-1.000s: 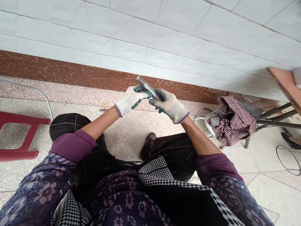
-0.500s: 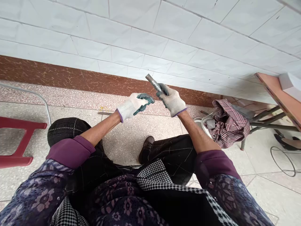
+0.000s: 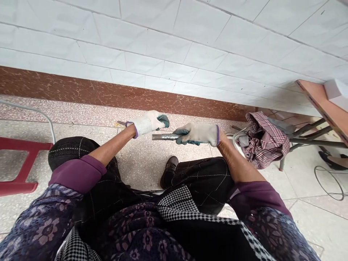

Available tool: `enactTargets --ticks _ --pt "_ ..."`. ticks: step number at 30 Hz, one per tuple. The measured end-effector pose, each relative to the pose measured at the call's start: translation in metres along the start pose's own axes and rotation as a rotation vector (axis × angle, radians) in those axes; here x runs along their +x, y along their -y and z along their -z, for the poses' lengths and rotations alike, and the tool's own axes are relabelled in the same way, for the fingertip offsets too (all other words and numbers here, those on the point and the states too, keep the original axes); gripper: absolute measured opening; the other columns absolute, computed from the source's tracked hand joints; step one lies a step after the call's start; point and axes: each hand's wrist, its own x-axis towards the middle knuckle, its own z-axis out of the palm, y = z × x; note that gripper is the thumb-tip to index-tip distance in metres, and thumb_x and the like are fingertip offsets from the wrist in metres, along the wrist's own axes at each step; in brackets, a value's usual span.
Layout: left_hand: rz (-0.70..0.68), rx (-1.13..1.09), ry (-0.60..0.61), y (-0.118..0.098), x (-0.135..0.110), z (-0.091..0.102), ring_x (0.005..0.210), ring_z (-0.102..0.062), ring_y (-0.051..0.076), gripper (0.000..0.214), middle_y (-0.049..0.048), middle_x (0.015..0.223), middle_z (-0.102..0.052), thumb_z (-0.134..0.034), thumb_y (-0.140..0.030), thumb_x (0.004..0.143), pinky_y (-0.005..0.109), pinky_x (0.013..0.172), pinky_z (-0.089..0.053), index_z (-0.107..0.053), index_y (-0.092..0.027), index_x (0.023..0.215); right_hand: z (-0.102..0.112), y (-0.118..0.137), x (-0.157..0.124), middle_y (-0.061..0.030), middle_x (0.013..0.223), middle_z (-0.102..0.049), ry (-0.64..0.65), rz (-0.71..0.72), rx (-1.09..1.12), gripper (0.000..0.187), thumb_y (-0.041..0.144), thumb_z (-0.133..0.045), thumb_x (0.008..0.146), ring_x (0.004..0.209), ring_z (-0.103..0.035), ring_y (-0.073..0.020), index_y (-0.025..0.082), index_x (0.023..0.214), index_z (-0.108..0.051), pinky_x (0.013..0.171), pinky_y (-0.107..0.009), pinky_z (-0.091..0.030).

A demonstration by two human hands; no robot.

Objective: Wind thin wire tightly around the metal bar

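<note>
Head view: beside the right knee, a checked cloth (image 3: 268,145) bunches against a curved white rim (image 3: 239,146); whether it lies inside cannot be told. A white box (image 3: 335,92) sits on a wooden tabletop (image 3: 323,108), contents hidden. The 2 gloved hands are apart: the right hand (image 3: 195,134) grips 1 wire-wound metal rod (image 3: 156,137) above the speckled floor (image 3: 141,156); the left hand (image 3: 153,121) curls near its free end, any hold unclear. White tiles (image 3: 157,40) rise over brown skirting (image 3: 108,92).
</note>
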Motion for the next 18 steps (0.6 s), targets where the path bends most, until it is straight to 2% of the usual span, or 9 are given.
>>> enactTargets --ticks 3,6,11,15,18 --pt "0.019 0.039 0.003 0.0 -0.004 -0.008 0.054 -0.052 0.014 0.016 0.0007 0.058 -0.056 -0.071 -0.007 0.068 0.023 0.048 -0.028 -0.076 -0.02 0.075 -0.007 -0.005 0.02 -0.0054 0.064 -0.064 -0.035 -0.04 -0.213 0.014 0.031 -0.079 0.073 0.072 -0.063 -0.0251 0.024 0.084 -0.075 0.06 -0.035 -0.045" --pt "0.033 0.049 -0.013 -0.002 -0.005 -0.015 0.047 -0.046 0.012 0.01 0.0008 0.057 -0.056 -0.067 -0.013 0.076 0.024 0.045 -0.025 -0.075 -0.019 0.078 -0.004 -0.002 0.036 -0.0073 0.069 -0.064 -0.095 -0.052 -0.378 0.008 0.026 -0.073 0.078 0.077 -0.062 -0.0256 0.021 0.084 -0.073 0.068 -0.036 -0.042" --pt "0.001 -0.14 -0.061 0.003 0.001 -0.012 0.037 -0.031 0.007 0.011 0.0014 0.062 -0.062 -0.063 -0.018 0.085 0.027 0.039 -0.017 -0.072 -0.017 0.091 0.019 0.003 0.044 -0.0089 0.087 -0.067 -0.314 -0.031 -0.718 0.025 0.035 -0.057 0.094 0.076 -0.058 -0.0232 0.02 0.11 -0.068 0.068 -0.036 -0.039" --pt "-0.053 -0.245 -0.034 0.008 0.004 -0.009 0.034 -0.027 0.006 0.012 -0.003 0.054 -0.052 -0.061 -0.018 0.088 0.027 0.037 -0.013 -0.072 -0.017 0.093 0.034 0.002 0.048 -0.0071 0.086 -0.066 -0.467 -0.035 -0.646 0.031 0.038 -0.059 0.092 0.072 -0.055 -0.0207 0.021 0.116 -0.069 0.066 -0.034 -0.04" --pt "-0.044 -0.27 -0.064 0.006 0.005 -0.01 0.036 -0.027 0.005 0.01 -0.0044 0.051 -0.047 -0.061 -0.015 0.089 0.026 0.038 -0.014 -0.071 -0.016 0.089 0.031 0.01 0.043 -0.0035 0.077 -0.06 -0.511 0.012 -0.291 0.034 0.034 -0.062 0.088 0.061 -0.048 -0.0149 0.019 0.118 -0.069 0.055 -0.03 -0.039"
